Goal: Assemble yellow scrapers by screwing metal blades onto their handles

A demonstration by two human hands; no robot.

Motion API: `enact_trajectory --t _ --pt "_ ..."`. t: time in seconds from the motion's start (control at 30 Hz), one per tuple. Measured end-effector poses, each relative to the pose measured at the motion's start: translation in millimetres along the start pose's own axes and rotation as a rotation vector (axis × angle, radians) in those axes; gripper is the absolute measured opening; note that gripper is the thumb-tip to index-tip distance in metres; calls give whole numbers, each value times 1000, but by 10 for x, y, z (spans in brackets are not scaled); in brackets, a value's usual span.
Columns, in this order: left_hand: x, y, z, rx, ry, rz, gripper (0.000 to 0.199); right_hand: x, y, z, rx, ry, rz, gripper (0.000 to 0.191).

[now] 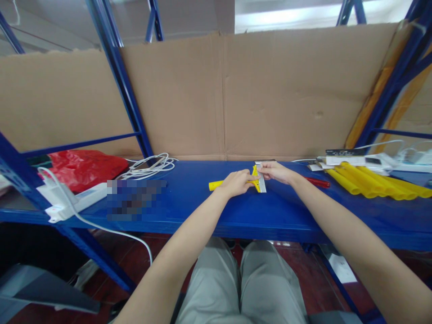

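Note:
My left hand (237, 183) is closed around a yellow scraper (216, 185), its handle poking out to the left of my fingers. At the scraper's head sits a flat metal blade (262, 182), standing crosswise to the handle. My right hand (275, 172) pinches the blade's upper end between thumb and fingers. Whether the blade is fixed in the head cannot be made out. Just behind my right fingers lies a dark flat piece (265, 160). Partly hidden by my right forearm, a red-handled tool (317, 182) rests on the blue shelf (189, 204).
Several yellow tubes (371, 180) lie at right before white boxes (346, 159). To the left are a red plastic bag (86, 168), a white power strip (79, 202) and coiled white cable (151, 166). A cardboard panel (270, 94) closes the back; blue posts (130, 90) rise beside it.

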State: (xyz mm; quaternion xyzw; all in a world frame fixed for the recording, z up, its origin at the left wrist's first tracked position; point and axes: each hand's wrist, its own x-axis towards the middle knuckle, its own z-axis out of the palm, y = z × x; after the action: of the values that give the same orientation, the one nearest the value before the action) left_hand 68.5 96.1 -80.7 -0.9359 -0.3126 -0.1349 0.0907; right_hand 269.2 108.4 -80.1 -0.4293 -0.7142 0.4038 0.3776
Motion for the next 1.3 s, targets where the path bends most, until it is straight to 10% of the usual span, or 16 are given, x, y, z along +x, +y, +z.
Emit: enact_trajectory --t 1.3 --pt "-2 -78 -17 46 79 -237 45 -38 -168 103 -54 -20 -5 31"
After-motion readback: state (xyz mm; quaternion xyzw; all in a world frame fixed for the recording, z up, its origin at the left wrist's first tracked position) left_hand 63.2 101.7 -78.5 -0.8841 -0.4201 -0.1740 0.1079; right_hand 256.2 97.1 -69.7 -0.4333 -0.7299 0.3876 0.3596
